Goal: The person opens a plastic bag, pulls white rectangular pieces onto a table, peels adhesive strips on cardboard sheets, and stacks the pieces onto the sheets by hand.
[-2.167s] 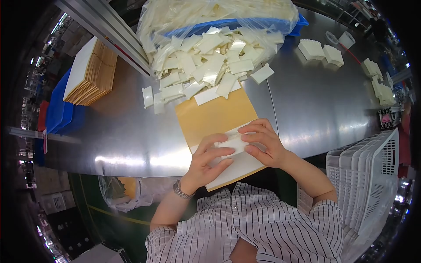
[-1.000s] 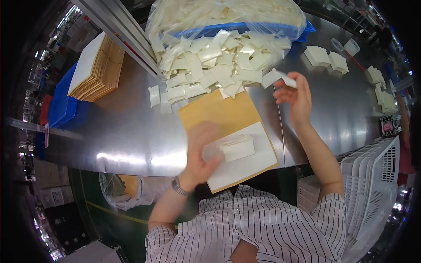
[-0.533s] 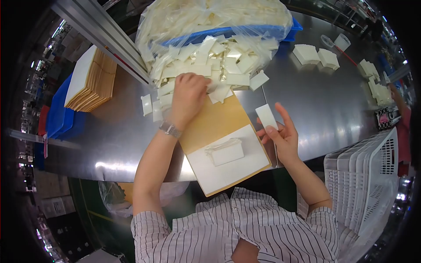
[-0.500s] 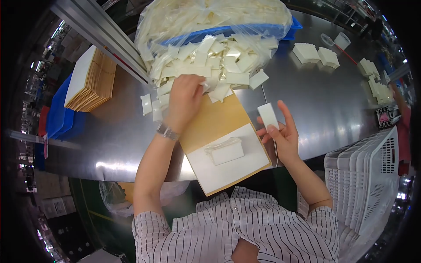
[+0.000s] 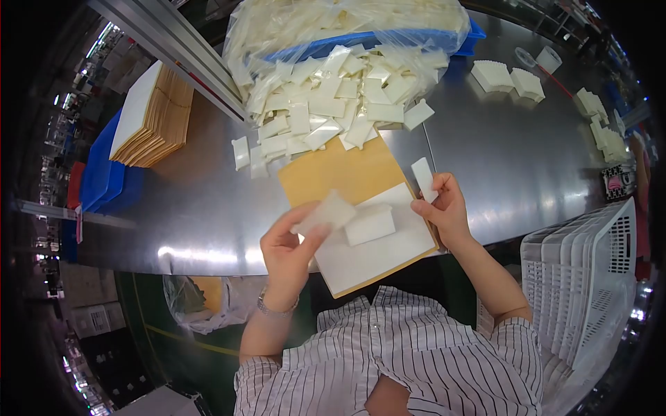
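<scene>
My left hand (image 5: 288,253) pinches a thin, translucent white packet (image 5: 334,210), blurred by motion, over the left side of a white sheet (image 5: 361,267). In my right hand (image 5: 449,211) a narrow white rectangular piece (image 5: 422,178) stands tilted between thumb and fingers, at the sheet's right edge. A small white stack (image 5: 372,224) lies on the sheet between both hands. Under the sheet is brown cardboard (image 5: 340,172), reaching up to a loose heap of flat white packets (image 5: 329,100). The left hand's packet partly overlaps the stack's left end from this view.
Behind the heap, a clear plastic bag (image 5: 347,19) of packets sits with a blue tray (image 5: 474,40). White stacks (image 5: 492,76) stand at the right rear. At left are a metal post (image 5: 173,55) and stacked cardboard (image 5: 154,121); white crates (image 5: 579,270) stand right.
My left hand has come back from the heap toward the white sheet, bringing a packet. My right hand has shifted slightly, turning its white piece more edge-on. The view has moved a little.
</scene>
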A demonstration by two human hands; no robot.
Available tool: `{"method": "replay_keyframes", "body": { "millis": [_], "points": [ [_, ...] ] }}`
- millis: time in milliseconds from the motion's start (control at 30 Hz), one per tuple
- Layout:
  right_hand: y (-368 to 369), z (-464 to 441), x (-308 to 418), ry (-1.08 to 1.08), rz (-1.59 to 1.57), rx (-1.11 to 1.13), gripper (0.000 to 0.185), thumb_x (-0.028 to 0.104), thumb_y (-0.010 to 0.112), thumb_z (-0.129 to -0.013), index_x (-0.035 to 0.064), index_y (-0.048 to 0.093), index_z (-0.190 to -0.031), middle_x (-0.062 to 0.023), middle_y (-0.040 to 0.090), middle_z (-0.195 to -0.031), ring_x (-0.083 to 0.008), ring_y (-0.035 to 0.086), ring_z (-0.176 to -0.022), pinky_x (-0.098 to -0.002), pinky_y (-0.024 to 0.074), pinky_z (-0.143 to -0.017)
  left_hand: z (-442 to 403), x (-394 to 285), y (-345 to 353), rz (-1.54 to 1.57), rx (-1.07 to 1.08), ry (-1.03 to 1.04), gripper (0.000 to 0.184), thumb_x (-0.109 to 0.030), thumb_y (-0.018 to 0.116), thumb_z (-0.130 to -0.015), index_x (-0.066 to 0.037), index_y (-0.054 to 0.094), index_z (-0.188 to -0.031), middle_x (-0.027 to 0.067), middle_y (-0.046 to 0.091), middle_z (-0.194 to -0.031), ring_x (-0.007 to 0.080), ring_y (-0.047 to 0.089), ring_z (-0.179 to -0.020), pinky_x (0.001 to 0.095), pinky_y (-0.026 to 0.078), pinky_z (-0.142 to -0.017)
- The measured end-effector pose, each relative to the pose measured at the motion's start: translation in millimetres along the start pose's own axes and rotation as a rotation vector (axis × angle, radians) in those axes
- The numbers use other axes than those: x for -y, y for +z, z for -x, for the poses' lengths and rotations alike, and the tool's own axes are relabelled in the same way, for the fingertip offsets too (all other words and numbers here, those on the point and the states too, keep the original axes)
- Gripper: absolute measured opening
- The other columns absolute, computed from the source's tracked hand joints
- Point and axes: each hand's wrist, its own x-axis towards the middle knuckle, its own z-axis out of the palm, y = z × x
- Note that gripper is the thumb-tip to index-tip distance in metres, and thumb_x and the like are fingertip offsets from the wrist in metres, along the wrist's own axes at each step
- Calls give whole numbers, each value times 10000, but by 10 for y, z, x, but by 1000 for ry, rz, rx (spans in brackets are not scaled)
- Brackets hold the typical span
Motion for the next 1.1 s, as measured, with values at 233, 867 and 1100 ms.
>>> {"method": "replay_keyframes", "body": {
  "millis": [233,867,1100],
  "points": [
    [-42,-7,-22,108,34,-10,296,-23,717,-915,85,466,-1028,-19,560,-1072,-97,603,-957,-264,531,-869,-91,-185,151,-500,353,245,228,-60,749,-884,-31,789,-1106,63,658,-1066,229,556,-1102,353,443,-1013],
    [-36,-27,-12,61,41,-76,211,7,688,-942,11,585,-1126,-178,517,-1443,-112,620,-807,-265,548,-722,0,192,96,-565,401,398,635,-35,849,-777,-54,551,-1337,122,640,-1306,304,597,-1256,474,392,-1157],
    [62,100,167,-356,305,196,248,-9,698,-896,8,634,-1135,-145,541,-1385,-226,601,-1090,-357,528,-887,-2,276,65,-442,391,320,611,24,812,-799,-44,533,-1339,128,651,-1287,250,613,-1230,381,448,-1100]
  ]
}}
